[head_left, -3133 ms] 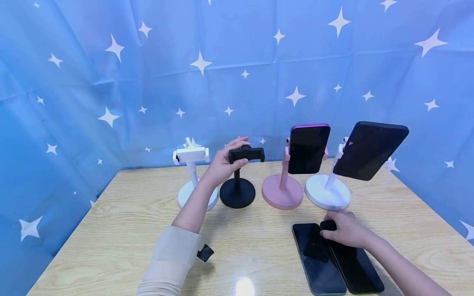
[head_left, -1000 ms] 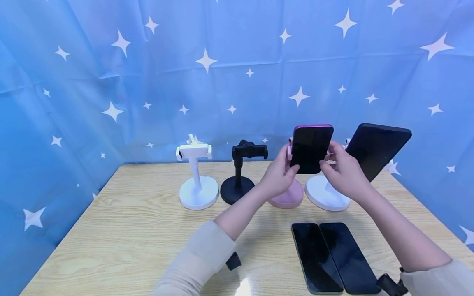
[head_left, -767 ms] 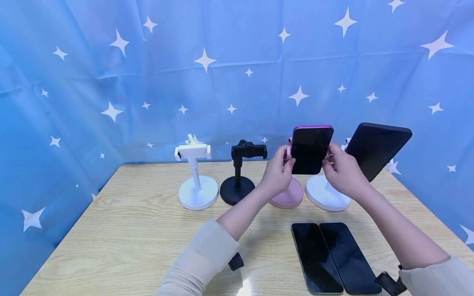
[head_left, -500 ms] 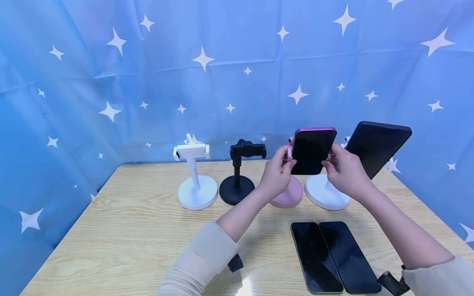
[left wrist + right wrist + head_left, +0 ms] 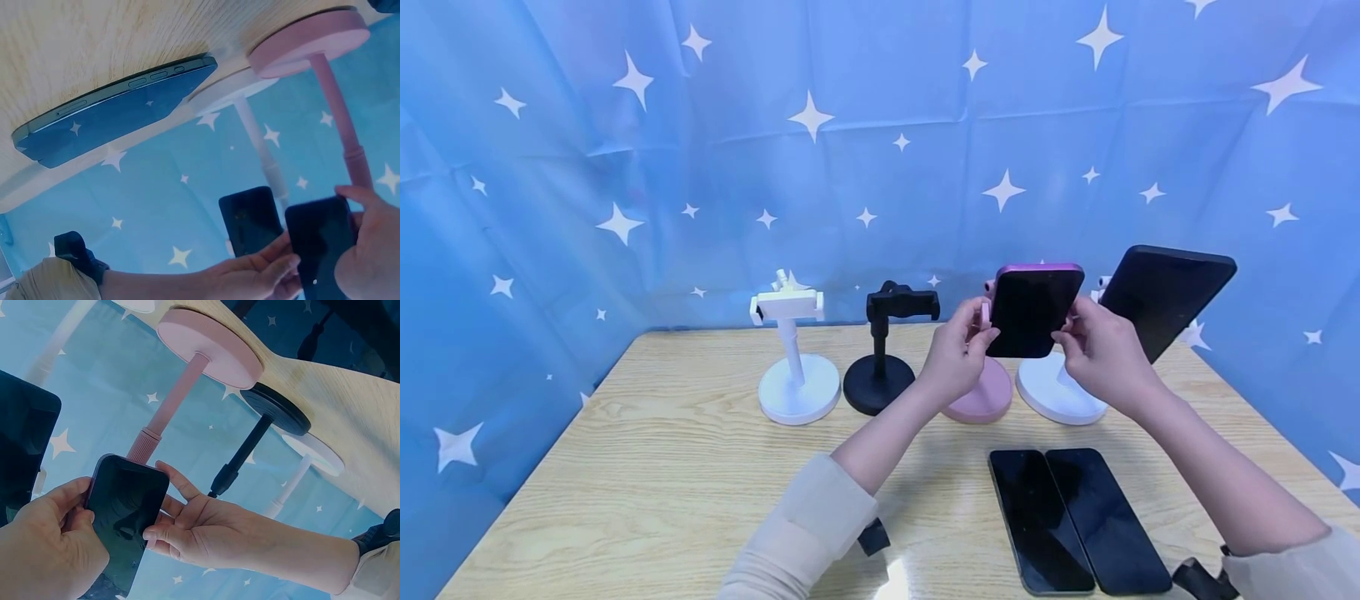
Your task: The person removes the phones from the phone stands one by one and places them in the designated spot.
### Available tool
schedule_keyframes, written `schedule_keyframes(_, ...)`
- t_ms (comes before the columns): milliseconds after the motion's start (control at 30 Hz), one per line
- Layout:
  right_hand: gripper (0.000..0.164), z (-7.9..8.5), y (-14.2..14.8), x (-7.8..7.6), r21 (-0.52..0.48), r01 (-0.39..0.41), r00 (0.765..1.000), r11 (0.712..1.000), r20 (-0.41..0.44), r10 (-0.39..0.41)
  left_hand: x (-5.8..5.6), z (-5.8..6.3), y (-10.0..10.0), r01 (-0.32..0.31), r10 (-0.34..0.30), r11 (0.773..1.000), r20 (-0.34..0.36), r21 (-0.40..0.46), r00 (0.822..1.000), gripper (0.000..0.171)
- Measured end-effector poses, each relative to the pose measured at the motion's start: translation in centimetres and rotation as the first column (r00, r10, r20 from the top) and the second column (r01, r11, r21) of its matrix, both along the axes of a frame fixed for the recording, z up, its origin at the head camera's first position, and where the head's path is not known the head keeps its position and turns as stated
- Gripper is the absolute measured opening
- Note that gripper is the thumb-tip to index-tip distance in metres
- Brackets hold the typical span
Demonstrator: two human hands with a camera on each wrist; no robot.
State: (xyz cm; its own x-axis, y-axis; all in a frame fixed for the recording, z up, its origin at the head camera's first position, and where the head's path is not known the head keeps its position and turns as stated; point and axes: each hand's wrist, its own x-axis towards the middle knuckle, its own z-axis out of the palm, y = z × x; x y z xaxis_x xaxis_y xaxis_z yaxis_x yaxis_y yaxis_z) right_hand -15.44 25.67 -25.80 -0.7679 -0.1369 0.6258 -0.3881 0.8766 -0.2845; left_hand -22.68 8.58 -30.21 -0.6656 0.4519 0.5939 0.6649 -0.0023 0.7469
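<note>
Head view: left hand (image 5: 953,354) and right hand (image 5: 1103,354) pinch the purple-edged smartphone (image 5: 1032,312), one per side, atop the pink phone stand (image 5: 987,393): angle adjustment, I'd judge! Left wrist: the pink phone stand sits on the desk (image 5: 94,50). Right wrist: opposite edges gripped, so an even turn looks called for.

Staged tabletop set, starry blue cloth backdrop (image 5: 730,192), wood-grain table (image 5: 662,467), row of phone stands (image 5: 880,389)

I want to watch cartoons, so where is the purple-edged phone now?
In the head view, the purple-edged phone is right of centre, between the left hand and right hand, above the pink base.
</note>
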Motion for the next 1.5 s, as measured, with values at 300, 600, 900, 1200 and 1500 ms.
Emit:
schedule_keyframes(300,0.021,0.6,-0.5,1.4,-0.011,0.01,0.999,1.0,-0.031,-0.01,0.9,0.9,-0.7,0.029,-0.029,1.0,-0.014,0.007,0.999,0.019)
schedule_keyframes(600,0.026,1.1,-1.5,3.2,-0.002,-0.033,0.998,0.999,-0.046,0.033,2.7,1.6,-2.6,0.05,-0.051,0.998,-0.046,-0.023,0.998,0.016)
schedule_keyframes(900,0.038,1.0,-3.3,5.2,-0.013,-0.179,0.981,0.984,-0.072,0.177,5.2,1.8,-5.6,0.064,-0.067,0.997,-0.056,-0.051,0.996,0.014)
schedule_keyframes(1200,0.045,0.7,-4.8,6.5,-0.05,-0.281,0.957,0.958,-0.088,0.276,7.3,1.8,-8.0,0.094,-0.096,0.995,-0.048,-0.031,0.994,0.016)
schedule_keyframes(1500,0.049,-0.3,-5.3,6.9,-0.072,-0.335,0.941,0.94,-0.079,0.329,8.5,1.0,-9.2,0.112,-0.113,0.994,-0.031,-0.018,0.993,0.018)
